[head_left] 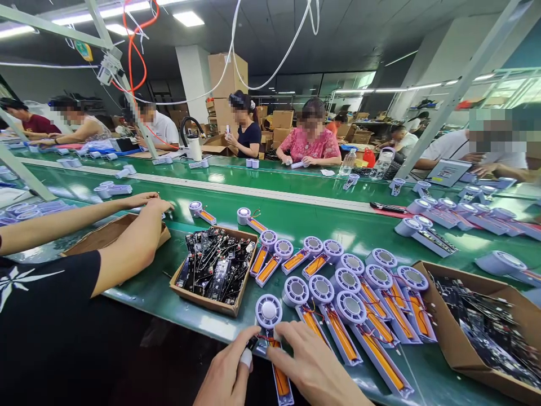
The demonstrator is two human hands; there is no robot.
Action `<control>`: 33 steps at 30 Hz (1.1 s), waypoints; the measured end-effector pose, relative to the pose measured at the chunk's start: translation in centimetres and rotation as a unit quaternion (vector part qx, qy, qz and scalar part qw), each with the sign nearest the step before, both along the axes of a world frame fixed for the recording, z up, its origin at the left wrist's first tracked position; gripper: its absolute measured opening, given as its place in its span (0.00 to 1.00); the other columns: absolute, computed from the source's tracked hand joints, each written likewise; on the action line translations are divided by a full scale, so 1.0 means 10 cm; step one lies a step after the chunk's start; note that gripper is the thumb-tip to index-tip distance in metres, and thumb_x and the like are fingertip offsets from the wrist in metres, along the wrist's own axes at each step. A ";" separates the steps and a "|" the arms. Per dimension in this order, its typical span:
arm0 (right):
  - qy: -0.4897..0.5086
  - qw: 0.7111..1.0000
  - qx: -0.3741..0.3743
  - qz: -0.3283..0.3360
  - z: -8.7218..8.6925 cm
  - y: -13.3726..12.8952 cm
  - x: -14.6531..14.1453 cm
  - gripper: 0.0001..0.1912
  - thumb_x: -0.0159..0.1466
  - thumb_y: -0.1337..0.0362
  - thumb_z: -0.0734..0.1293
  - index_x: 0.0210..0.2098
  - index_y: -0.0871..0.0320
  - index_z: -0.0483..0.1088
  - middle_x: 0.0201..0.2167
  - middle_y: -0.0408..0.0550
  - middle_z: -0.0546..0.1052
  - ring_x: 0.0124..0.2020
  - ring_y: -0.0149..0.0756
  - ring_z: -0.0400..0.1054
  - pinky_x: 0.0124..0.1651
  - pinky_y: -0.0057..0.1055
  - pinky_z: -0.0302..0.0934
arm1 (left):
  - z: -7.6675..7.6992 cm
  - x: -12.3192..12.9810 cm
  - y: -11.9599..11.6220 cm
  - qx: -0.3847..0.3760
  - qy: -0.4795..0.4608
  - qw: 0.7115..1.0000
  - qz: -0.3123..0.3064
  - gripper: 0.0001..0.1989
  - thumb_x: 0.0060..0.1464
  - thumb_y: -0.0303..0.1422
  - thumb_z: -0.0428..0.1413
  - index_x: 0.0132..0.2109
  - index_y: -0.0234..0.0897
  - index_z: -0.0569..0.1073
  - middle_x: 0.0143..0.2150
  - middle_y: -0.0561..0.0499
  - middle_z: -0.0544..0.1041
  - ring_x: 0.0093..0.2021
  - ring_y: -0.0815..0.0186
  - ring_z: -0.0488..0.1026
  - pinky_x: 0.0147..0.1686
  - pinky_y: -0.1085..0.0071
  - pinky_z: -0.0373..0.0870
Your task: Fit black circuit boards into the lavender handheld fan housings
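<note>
Lilac handheld fan housing (269,311), white dome up, lies at near edge of green belt bench (146,290), handle pointing toward person. Orange battery strip (281,380) in handle, red wires (262,338) at neck. Left hand (224,375) angled in from below, narrow pinch at neck, white finger cot (245,357) on one finger. Right hand (313,366) reaches across, fingers (287,338) spread, curved over neck; grip unclear. Rows of matching housings (350,307) just beside. Cardboard tray (203,300) of black circuit boards (215,268) beyond. Co-worker's arms (122,225) at left, reaching over belt.
</note>
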State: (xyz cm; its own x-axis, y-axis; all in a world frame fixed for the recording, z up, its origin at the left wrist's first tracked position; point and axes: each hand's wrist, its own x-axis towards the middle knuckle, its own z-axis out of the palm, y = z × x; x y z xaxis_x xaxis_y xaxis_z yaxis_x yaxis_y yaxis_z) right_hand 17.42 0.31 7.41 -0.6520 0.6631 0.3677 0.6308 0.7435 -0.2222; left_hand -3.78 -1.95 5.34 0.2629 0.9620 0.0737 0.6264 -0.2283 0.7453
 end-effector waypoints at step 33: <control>0.157 0.976 -0.024 -0.151 -0.14 -0.07 -0.43 0.13 0.62 0.77 0.56 0.37 0.55 0.67 0.32 0.50 0.72 0.32 0.43 0.69 0.33 0.37 0.67 | -0.28 0.20 -0.21 0.153 -0.116 0.970 0.148 0.14 0.61 0.35 0.53 0.51 0.43 0.78 0.51 0.47 0.81 0.50 0.59 0.78 0.52 0.70 0.74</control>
State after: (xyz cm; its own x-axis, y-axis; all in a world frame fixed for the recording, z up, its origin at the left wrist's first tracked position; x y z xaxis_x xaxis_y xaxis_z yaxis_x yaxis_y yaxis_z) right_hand 13.15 -0.44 6.05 -0.2837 0.8293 0.4815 0.7149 0.5175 -0.4702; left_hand -1.75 -4.08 2.53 -0.0790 0.9168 0.3916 0.5220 -0.2966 0.7997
